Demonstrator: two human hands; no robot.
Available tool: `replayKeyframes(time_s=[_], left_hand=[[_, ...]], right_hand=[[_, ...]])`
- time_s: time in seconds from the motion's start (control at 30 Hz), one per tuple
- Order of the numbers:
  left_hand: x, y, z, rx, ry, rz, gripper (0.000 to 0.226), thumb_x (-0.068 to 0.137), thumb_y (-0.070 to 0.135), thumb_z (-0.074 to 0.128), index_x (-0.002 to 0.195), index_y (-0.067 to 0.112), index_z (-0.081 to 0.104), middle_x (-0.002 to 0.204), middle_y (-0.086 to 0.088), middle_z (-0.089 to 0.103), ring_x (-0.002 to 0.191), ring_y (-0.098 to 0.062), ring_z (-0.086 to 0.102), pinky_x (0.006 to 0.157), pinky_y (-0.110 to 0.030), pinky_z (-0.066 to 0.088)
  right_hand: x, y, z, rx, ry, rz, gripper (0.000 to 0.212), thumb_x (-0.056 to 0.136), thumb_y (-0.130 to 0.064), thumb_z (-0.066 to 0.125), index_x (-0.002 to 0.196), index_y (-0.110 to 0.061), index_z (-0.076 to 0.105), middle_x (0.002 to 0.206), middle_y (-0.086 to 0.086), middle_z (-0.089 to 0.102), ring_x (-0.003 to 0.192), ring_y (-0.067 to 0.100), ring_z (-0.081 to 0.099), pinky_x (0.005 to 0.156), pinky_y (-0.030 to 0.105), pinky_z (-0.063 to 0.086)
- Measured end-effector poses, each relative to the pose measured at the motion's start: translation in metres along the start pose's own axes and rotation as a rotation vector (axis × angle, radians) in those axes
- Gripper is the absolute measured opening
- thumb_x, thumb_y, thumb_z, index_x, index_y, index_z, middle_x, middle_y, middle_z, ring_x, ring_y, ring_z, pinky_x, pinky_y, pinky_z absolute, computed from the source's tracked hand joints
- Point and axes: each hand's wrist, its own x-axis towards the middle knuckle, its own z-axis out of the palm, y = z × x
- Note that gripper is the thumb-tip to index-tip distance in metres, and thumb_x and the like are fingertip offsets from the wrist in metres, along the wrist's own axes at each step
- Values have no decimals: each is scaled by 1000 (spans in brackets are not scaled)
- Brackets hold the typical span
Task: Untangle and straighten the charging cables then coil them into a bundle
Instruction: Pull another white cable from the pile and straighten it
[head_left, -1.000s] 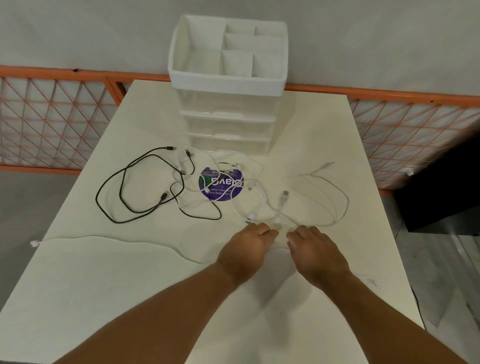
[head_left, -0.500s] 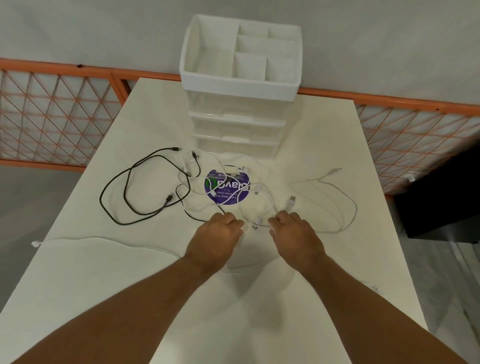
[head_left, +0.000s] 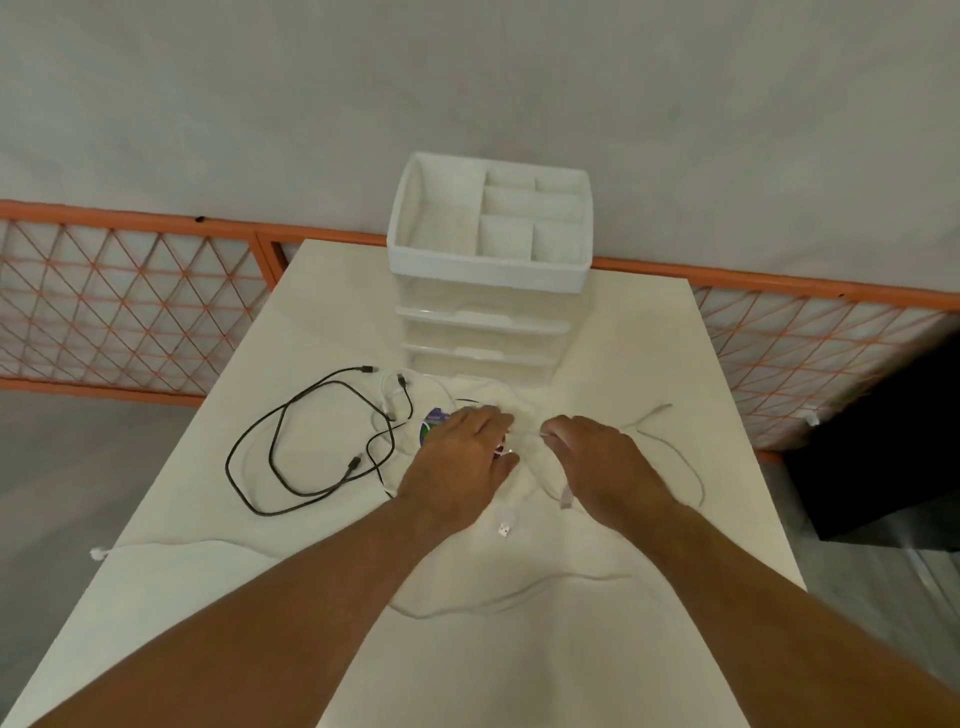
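Palm-down, the left hand (head_left: 457, 460) lies flat on white cables (head_left: 506, 522), right hand (head_left: 597, 462) curled, grip unclear

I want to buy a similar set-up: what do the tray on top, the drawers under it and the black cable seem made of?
Tray: looks like white fabric, matte, with soft, slightly uneven dividers.
Drawers: probably translucent plastic, smooth and faintly glossy; the fronts look see-through.
Black cable: likely a rubbery or plastic sheath, matte, lying in loose bends.
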Motion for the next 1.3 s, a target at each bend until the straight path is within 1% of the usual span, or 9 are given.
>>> replayKeyframes(time_s=[0.17, 0.33, 0.43, 0.53, 0.77, 0.87, 1.03, 1.2, 1.3], left_hand=[[51, 17, -49, -208, -6, -135, 25, 101, 32, 43, 87, 18, 59, 78, 2, 62, 84, -25, 61, 67, -29, 37], [70, 29, -91, -267, 192, -153, 35, 97, 35, 51, 126, 16, 59, 126, 0, 59, 115, -15, 53, 92, -17, 33], [65, 38, -105, -320, 262, -167, 26, 97, 37, 51, 103, 18, 66, 97, 4, 64, 88, -12, 57, 78, -24, 43], [56, 46, -112, -473, 80, -155, 31, 95, 45, 51, 80, 22, 65, 68, 6, 62, 62, -8, 53, 61, -24, 43], [54, 54, -144, -517, 5, -85, 32, 100, 30, 47, 72, 19, 59, 68, 0, 62, 65, -17, 57, 71, -44, 53], [60, 48, -169, -418, -24, -79, 27, 101, 23, 43, 91, 9, 64, 82, -7, 66, 76, -26, 62, 77, -43, 53], [64, 37, -210, -195, -23, -38, 28, 100, 12, 37, 115, 17, 60, 95, 2, 61, 79, -16, 55, 65, -23, 42], [60, 37, -237, -4, 24, 29, 28, 102, 34, 35, 88, 19, 54, 80, 3, 60, 77, -22, 57, 65, -31, 44], [59, 35, -253, 76, -22, 32, 41, 100, 46, 33, 88, 17, 60, 88, 0, 66, 80, -23, 60, 76, -40, 50]], right_hand=[[5, -25, -68, 529, 117, 119, 16, 101, -25, 46, 100, -22, 61, 76, 5, 63, 59, 17, 66, 54, 33, 56], [8, -40, -111, 737, 214, 160, 14, 100, -24, 49, 100, -17, 60, 76, 12, 69, 62, 25, 71, 59, 37, 61], [10, -50, -125, 822, 254, 173, 12, 100, -24, 49, 95, -19, 59, 77, 12, 70, 67, 27, 72, 61, 39, 60], [13, -62, -136, 886, 305, 158, 12, 100, -25, 49, 101, -16, 58, 78, 9, 72, 69, 24, 72, 63, 37, 59], [20, -94, -164, 959, 423, 121, 18, 97, -12, 49, 115, -15, 46, 80, 4, 74, 69, 16, 65, 63, 29, 49], [17, -97, -173, 758, 455, 33, 43, 95, -7, 50, 130, -31, 40, 86, 2, 72, 74, 14, 67, 69, 30, 54], [8, -111, -183, 296, 288, -60, 30, 99, -22, 46, 123, -22, 65, 119, -7, 65, 108, 9, 59, 88, 18, 44], [-2, -132, -200, -313, 146, -114, 33, 103, -39, 35, 113, -22, 61, 109, 1, 53, 104, 21, 51, 86, 36, 46], [-6, -138, -204, -422, 275, -147, 38, 103, -44, 33, 110, -24, 64, 122, -1, 44, 117, 21, 39, 100, 40, 38]])
